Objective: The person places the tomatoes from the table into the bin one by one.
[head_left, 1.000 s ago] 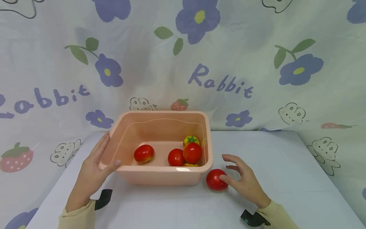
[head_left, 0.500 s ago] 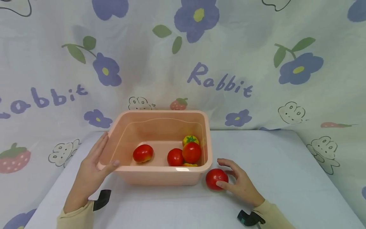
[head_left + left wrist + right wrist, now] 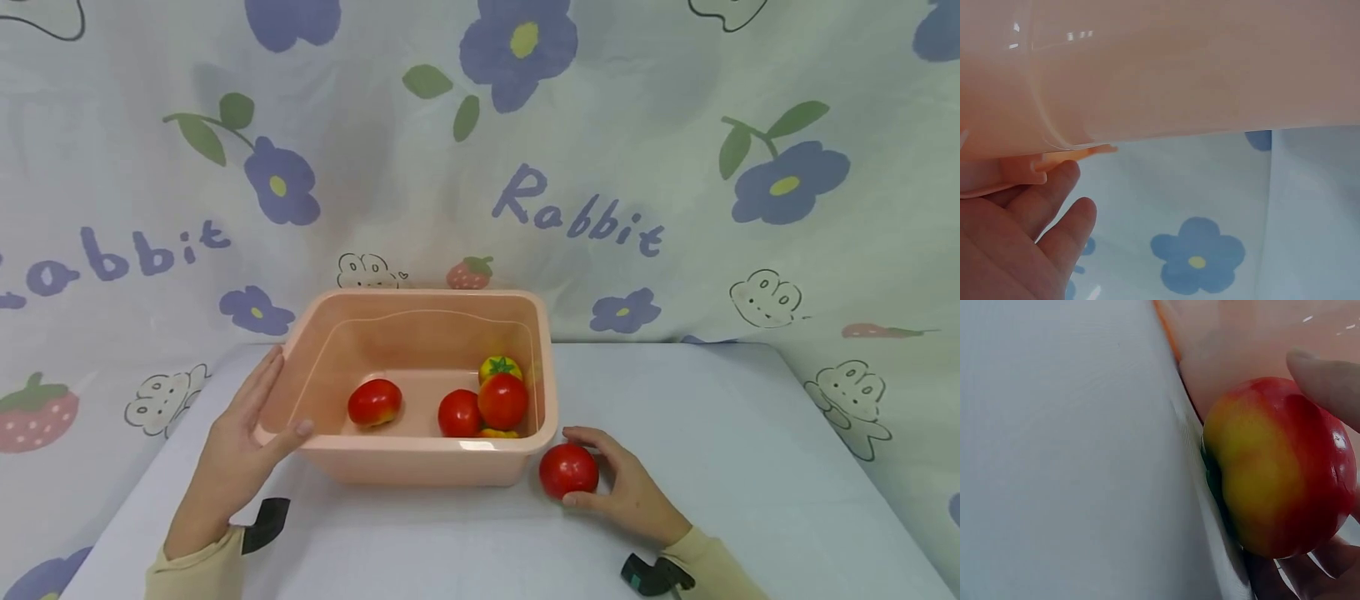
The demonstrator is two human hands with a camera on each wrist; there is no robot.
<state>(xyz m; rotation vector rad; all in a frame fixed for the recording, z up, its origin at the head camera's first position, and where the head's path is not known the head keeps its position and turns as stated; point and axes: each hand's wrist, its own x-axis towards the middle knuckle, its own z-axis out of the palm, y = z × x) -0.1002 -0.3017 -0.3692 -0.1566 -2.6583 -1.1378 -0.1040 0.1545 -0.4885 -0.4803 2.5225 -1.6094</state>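
Note:
A peach plastic basin (image 3: pixel 420 462) stands on the white table, with several red tomatoes in it, one of them a lone tomato (image 3: pixel 375 402) at left. My left hand (image 3: pixel 232 454) rests at the basin's left front corner, its fingers straight along the outside and its thumb by the rim. In the left wrist view, fingers (image 3: pixel 1063 234) lie loose below the rim. Outside the right front corner, a red tomato (image 3: pixel 568 472) with a yellow patch (image 3: pixel 1260 456) sits on the table. My right hand (image 3: pixel 633 492) holds it between thumb and fingers.
At the basin's right end, a tomato (image 3: pixel 503 401) lies against another tomato (image 3: pixel 460 413) and a yellow one (image 3: pixel 498 367) with a green star-shaped top. A printed cloth (image 3: pixel 420 183) with flowers and rabbits hangs behind the table (image 3: pixel 712 417).
My right hand has moved left and down round the tomato, its thumb now low at the tomato's front. The tomato and basin stay in place. My left hand keeps its position at the basin.

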